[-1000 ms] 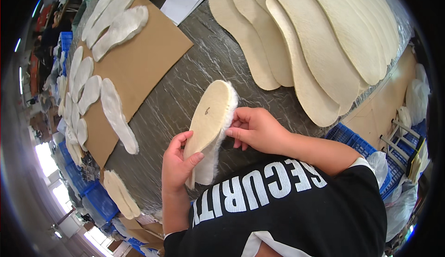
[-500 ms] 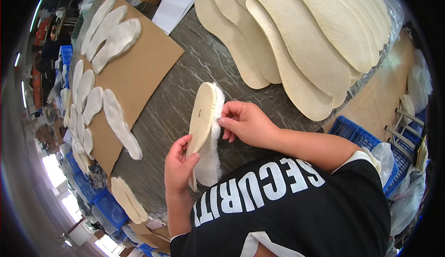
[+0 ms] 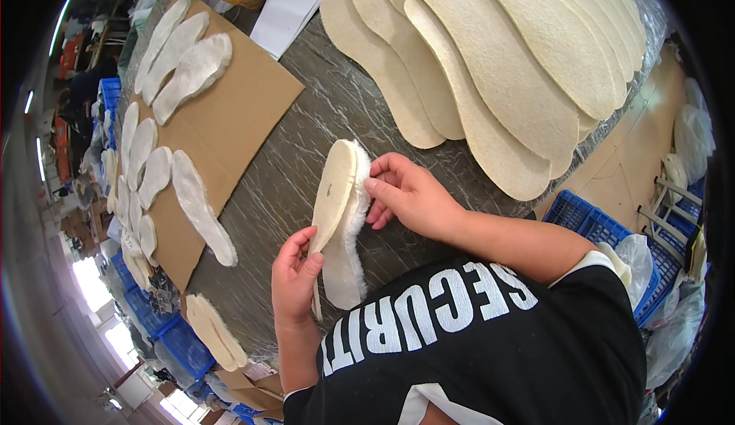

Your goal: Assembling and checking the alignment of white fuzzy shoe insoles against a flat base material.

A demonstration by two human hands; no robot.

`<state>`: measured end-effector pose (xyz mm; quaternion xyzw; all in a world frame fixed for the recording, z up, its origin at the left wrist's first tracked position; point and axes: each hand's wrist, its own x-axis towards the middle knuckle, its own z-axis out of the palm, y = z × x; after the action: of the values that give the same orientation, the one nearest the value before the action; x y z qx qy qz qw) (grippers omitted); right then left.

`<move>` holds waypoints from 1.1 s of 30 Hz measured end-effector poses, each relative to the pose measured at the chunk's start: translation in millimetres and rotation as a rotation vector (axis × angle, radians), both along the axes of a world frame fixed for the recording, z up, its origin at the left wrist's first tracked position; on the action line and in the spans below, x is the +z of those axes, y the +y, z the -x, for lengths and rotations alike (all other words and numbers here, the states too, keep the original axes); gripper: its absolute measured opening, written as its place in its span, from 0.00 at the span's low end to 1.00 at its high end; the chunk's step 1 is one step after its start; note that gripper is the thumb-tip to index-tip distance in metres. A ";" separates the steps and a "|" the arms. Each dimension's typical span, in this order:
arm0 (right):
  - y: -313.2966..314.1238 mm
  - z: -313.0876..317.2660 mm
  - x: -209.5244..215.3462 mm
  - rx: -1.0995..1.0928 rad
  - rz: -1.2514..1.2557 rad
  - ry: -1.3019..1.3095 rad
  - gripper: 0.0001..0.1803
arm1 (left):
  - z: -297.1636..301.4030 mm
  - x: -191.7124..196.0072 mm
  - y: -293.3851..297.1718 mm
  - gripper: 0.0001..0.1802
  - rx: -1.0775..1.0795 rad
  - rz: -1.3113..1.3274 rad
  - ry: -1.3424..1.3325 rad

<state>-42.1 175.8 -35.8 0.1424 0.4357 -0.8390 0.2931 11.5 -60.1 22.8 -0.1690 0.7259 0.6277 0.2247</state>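
A cream felt insole (image 3: 334, 191) lies against a white fluffy insole (image 3: 346, 260), the two meeting at the toe end above the dark tabletop. My left hand (image 3: 297, 276) pinches the felt piece at its left edge, thumb on the near side. On the other side, my right hand (image 3: 406, 197) grips the fluffy edge close to the toe between thumb and curled fingers. Toward my body the two layers stand apart, and the lower end of the felt one is partly hidden by my left hand.
A fanned stack of large cream felt insoles (image 3: 498, 65) covers the far right. White insoles (image 3: 200, 207) lie on and around a brown cardboard sheet (image 3: 237, 111) at left. A pair of insoles (image 3: 216, 333) sits near the left table edge; a blue crate (image 3: 586, 218) stands at right.
My right hand has shifted slightly up along the fluffy edge. The felt layer is turned a little, and more of the white fluff shows beside it.
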 end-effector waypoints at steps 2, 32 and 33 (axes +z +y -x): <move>0.2 2.3 -0.9 0.017 0.003 0.054 0.06 | -0.1 -0.8 2.0 0.31 -0.009 0.005 -0.003; -1.4 2.8 -14.1 -0.093 0.152 0.034 0.07 | -1.8 5.3 11.4 0.22 -0.111 0.134 0.128; -1.0 2.8 -15.1 -0.046 0.102 0.044 0.06 | -1.6 4.9 11.7 0.22 -0.108 0.133 0.121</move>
<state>-44.9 174.8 -50.9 0.1190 0.3954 -0.8695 0.2711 13.1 -48.4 27.8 -0.1060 0.7862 0.5742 0.2023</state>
